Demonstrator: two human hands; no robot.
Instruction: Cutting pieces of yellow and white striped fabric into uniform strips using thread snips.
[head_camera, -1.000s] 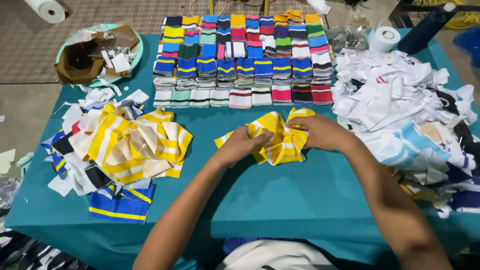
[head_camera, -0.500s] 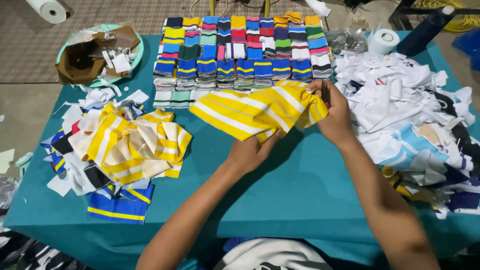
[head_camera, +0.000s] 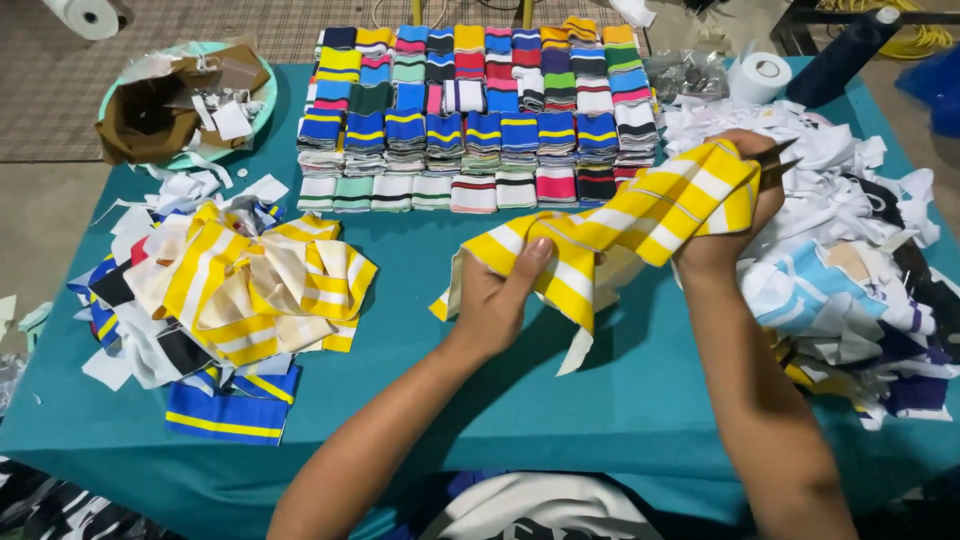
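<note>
While your 2 hands stay apart, your left hand (head_camera: 495, 300) and right hand (head_camera: 735, 215) each clamp the yellow-and-white striped cloth (head_camera: 610, 235) above the desk (head_camera: 400, 290)

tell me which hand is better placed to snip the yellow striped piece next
Likely the right hand: it holds small scissors at the upper end of the yellow and white striped fabric. The left hand only grips the lower end.

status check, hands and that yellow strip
Left hand grips low end of yellow strip. Right hand holds top end with scissors. Strip stretched above table, nothing blocking.
</note>
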